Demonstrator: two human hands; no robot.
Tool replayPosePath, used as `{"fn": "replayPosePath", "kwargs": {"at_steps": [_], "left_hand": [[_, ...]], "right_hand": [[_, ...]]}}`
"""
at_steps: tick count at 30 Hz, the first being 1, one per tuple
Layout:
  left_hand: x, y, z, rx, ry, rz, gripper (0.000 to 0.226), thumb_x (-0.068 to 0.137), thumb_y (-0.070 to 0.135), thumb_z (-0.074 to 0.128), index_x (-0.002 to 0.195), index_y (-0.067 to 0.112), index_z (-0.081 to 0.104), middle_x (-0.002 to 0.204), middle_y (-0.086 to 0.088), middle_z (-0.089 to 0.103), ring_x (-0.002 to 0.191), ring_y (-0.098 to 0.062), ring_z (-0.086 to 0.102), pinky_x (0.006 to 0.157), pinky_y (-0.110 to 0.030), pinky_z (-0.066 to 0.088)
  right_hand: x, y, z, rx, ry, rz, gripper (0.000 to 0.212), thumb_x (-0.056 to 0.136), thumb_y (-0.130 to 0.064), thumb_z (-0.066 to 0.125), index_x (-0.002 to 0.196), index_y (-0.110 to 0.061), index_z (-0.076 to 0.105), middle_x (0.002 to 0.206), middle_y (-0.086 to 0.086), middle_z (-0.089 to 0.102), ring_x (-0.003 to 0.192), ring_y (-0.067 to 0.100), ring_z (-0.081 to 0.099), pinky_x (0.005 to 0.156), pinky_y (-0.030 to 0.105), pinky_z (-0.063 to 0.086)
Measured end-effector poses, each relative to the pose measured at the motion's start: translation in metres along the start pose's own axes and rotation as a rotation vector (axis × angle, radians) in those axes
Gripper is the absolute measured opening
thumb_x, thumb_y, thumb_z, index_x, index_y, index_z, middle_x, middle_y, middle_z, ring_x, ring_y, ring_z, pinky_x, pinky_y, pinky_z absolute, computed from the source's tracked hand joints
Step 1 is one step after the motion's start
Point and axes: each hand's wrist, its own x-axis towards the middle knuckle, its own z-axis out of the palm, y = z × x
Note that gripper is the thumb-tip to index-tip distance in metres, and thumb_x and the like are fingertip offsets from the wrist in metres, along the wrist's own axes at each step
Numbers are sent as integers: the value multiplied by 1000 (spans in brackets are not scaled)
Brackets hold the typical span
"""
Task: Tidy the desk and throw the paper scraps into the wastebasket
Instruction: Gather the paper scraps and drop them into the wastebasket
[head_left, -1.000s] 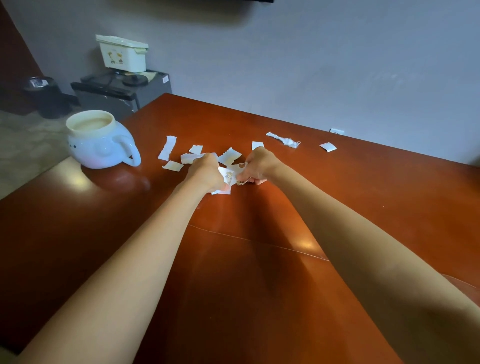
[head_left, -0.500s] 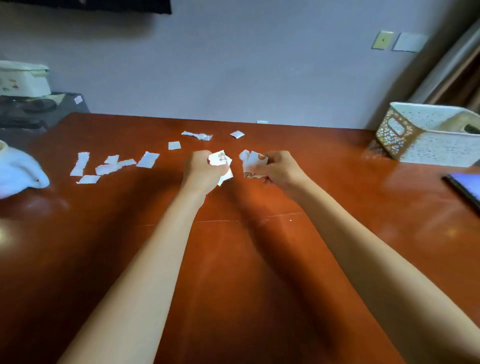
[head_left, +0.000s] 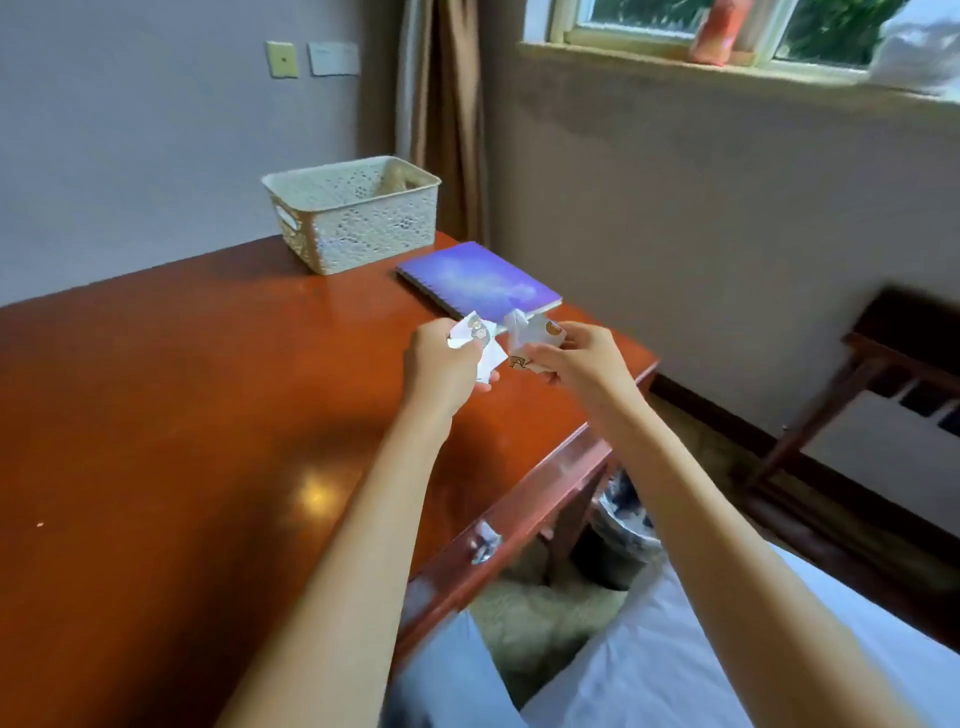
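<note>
My left hand (head_left: 441, 366) is closed around a bunch of white paper scraps (head_left: 475, 340) with small printed pictures. A second bunch of scraps (head_left: 532, 338) is gripped in my right hand (head_left: 576, 361). Both hands hover above the right end of the reddish wooden desk (head_left: 182, 415), near its corner. Below the desk's right edge, on the floor, stands a dark wastebasket (head_left: 621, 525) with a bag liner, partly hidden by the desk and my right arm.
A white perforated basket (head_left: 358, 213) stands at the desk's far right corner. A purple spiral notebook (head_left: 478, 280) lies just beyond my hands. A wooden stand (head_left: 852, 389) is by the wall on the right. My legs (head_left: 597, 665) are at the bottom.
The view has swung right, from the scattered scraps and mug to the desk's right end. Both hands, each holding scraps, have lifted and moved right towards the desk corner.
</note>
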Motion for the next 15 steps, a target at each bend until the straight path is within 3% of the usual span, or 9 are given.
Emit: {"fn": "replayPosePath", "kwargs": {"at_steps": [3,5,7,11,15], "left_hand": [[5,-2,73,19,-126,4,11,91,5,51,93,7,62,90,-18,67,68,-34,66,62,-36,56],[8,-5,118,59,-193,-2,13,91,1,48,91,9,58,99,-23,67,80,-37,68,74,-45,58],[12,-11,162,94,-246,-4,20,88,-3,42,90,9,58,99,-23,66,86,-38,68,77,-47,58],[22,-29,241,158,-334,-79,32,86,-10,35,107,-5,59,99,-21,61,78,-33,64,49,-27,54],[33,-66,307,223,-408,-243,26,87,-11,37,102,-5,57,109,-20,56,92,-36,59,71,-41,58]], "right_hand": [[4,34,-59,39,127,87,11,86,-2,58,77,-6,62,57,2,50,48,9,41,46,14,33],[9,57,-94,70,186,136,12,87,-2,56,77,-5,60,54,1,46,47,8,39,42,11,34],[18,84,-126,84,243,196,13,87,-1,57,74,-3,59,55,2,45,49,9,40,44,13,35],[46,150,-174,112,344,341,23,83,-1,61,61,-6,56,59,5,47,54,12,42,54,22,35],[76,224,-194,182,378,496,18,82,-2,65,65,-6,59,72,11,58,63,16,53,53,20,37]]}}
